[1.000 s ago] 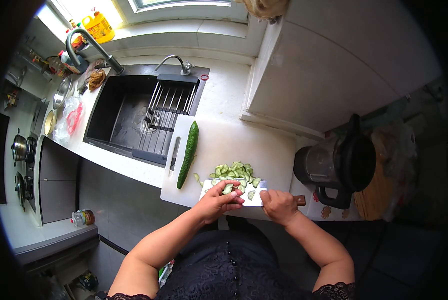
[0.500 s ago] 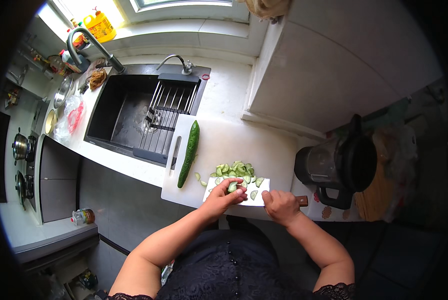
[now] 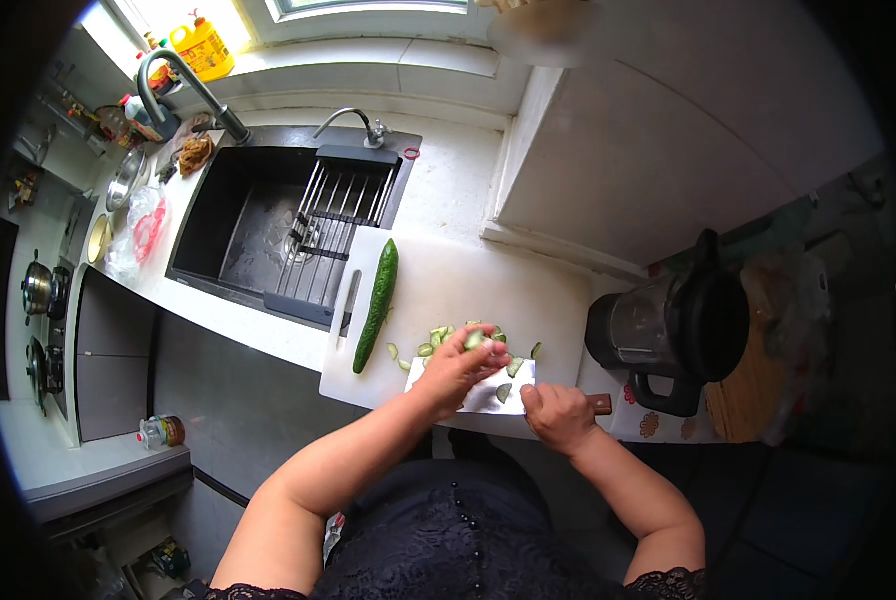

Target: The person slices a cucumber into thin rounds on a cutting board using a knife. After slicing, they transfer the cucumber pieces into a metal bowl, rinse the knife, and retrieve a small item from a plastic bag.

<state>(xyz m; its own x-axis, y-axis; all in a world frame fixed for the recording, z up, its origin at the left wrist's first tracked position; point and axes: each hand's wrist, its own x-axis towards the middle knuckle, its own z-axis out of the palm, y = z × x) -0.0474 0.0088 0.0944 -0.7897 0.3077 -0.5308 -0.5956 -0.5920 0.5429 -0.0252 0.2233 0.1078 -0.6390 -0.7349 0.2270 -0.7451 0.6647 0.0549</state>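
Note:
My right hand is closed around the brown wooden handle of a cleaver. The cleaver's wide, shiny blade lies flat over the near edge of a white cutting board, with a few cucumber slices on it. Above the blade, my left hand curls its fingers around pale green cucumber slices; how many is hidden. Behind that hand lies a partly covered pile of cut cucumber slices. A whole dark green cucumber rests lengthwise on the board's left side.
Left of the board is a black sink with a metal drying rack across it. A blender stands close on the right. Plastic bags and a metal bowl sit on the far left counter.
My left hand has risen off the blade with the cucumber slices and moved slightly away from me, over the pile. My right hand and the cleaver have hardly moved.

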